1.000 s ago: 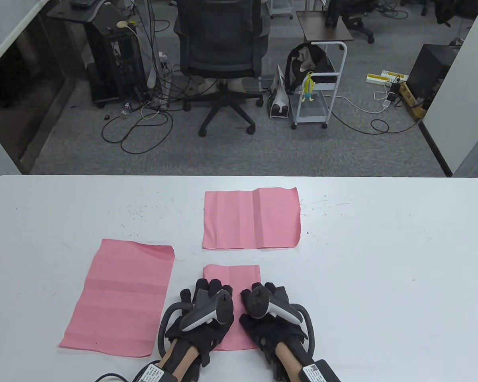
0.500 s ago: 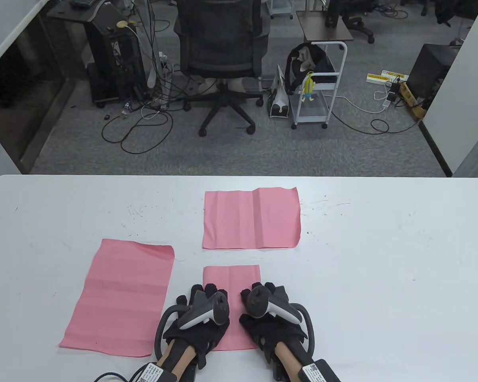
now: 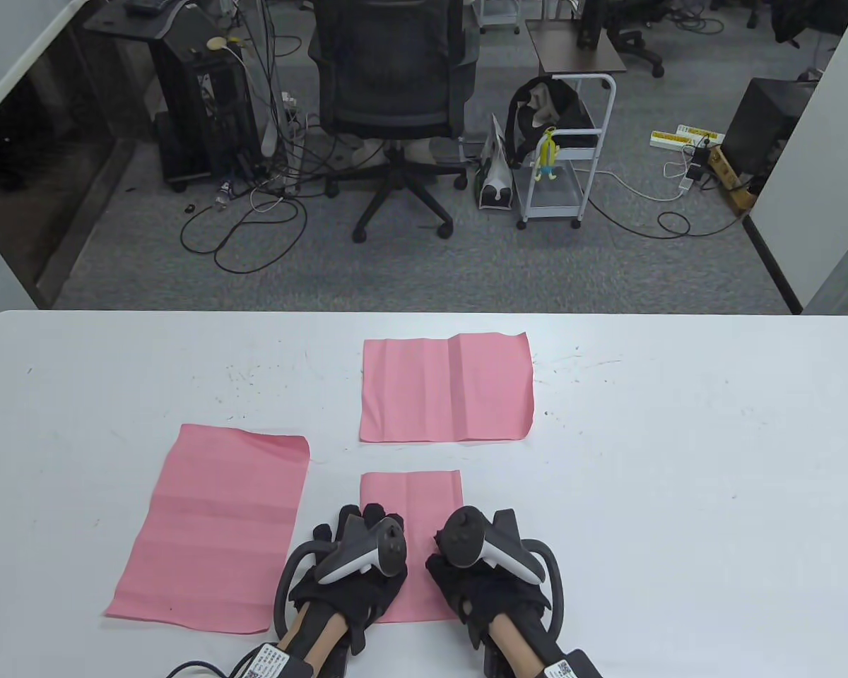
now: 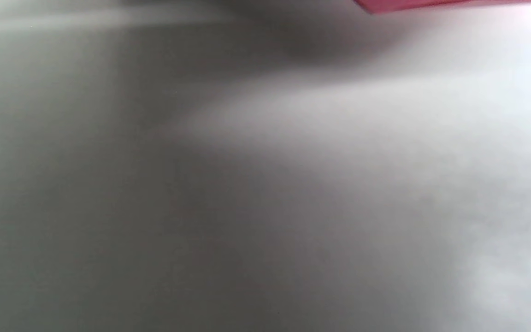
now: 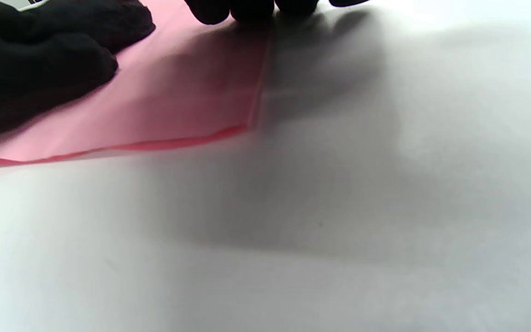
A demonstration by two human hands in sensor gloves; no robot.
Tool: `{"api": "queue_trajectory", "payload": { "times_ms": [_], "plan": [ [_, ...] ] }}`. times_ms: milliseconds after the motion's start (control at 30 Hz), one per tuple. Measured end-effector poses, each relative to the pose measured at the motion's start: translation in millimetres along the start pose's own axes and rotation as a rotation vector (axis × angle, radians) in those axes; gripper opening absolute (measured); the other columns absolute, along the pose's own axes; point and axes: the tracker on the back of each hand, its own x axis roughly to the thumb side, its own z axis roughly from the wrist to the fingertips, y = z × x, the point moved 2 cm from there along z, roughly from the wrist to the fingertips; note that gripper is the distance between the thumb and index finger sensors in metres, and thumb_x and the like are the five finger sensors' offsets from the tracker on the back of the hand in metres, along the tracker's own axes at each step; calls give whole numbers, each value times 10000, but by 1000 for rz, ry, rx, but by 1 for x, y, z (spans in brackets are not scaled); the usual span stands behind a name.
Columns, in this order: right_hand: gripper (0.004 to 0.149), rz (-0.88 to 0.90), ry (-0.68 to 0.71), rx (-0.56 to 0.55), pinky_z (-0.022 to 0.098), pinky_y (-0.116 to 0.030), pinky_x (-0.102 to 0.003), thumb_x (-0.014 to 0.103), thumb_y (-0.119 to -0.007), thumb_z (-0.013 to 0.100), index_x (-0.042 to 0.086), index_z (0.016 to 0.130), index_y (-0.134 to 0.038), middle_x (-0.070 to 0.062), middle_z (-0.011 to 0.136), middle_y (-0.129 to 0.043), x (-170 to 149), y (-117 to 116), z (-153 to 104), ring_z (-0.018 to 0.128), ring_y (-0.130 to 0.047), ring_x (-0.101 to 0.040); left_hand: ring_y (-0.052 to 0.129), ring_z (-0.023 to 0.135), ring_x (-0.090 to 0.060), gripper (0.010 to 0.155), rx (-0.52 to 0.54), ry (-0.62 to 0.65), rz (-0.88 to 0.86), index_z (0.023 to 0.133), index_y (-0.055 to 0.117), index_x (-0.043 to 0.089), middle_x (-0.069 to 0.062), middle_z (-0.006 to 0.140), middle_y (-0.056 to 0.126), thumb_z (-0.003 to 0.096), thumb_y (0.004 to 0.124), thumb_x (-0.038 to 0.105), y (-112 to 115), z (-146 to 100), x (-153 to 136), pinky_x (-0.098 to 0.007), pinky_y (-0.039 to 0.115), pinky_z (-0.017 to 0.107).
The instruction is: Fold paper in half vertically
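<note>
A narrow folded pink paper [image 3: 411,498] lies on the white table [image 3: 678,459] near the front edge, between my hands. My left hand [image 3: 360,522] rests flat on the paper's left part, fingers stretched forward. My right hand [image 3: 477,526] lies at the paper's right edge, its fingers hidden under the tracker in the table view. In the right wrist view its fingertips [image 5: 247,9] press on the right edge of the paper [image 5: 178,101], with the left hand [image 5: 39,60] on the far side. The left wrist view shows blurred table and a strip of pink paper [image 4: 431,3].
A larger pink sheet [image 3: 215,522] lies flat to the left of my left hand. Another creased pink sheet [image 3: 446,388] lies just beyond the folded paper. An office chair [image 3: 396,85] and a cart [image 3: 565,155] stand on the floor beyond the table.
My left hand has slid a little left and back along the paper. My right hand has drawn back slightly toward the near edge. The paper has not moved.
</note>
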Motion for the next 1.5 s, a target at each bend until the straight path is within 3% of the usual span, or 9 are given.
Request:
{"api": "queue_trajectory", "payload": {
  "times_ms": [300,833,1400,1500],
  "plan": [
    [604,15,-23,41,749,-516,-551,517,-611,510,244,1045,-548,-43,1123,-530,-1,2,8,1040,-519,-320,-44,1133,-351,750,3,1,3,1119,-49,359,12,1211,-105,530,330,626,0,0,0,-659,142,824],
    [610,74,-160,66,779,-414,-543,531,-602,511,312,1063,-462,30,1159,-385,-9,29,71,1083,-377,-262,-38,1132,-354,751,11,5,4,1120,-45,356,11,1212,-98,528,330,625,1,1,1,-660,146,821],
    [617,77,-134,69,777,-414,-536,522,-606,509,315,1065,-436,21,1157,-372,-12,30,68,1078,-381,-258,-38,1133,-354,750,12,5,5,1120,-43,358,15,1212,-97,527,329,626,1,1,1,-659,146,822],
    [608,148,-100,-30,748,-507,-549,503,-618,508,261,1055,-510,-54,1141,-475,-13,39,54,1047,-495,-331,-38,1133,-353,751,13,5,6,1120,-44,356,13,1212,-99,527,328,626,1,1,1,-660,146,822]
  ]
}}
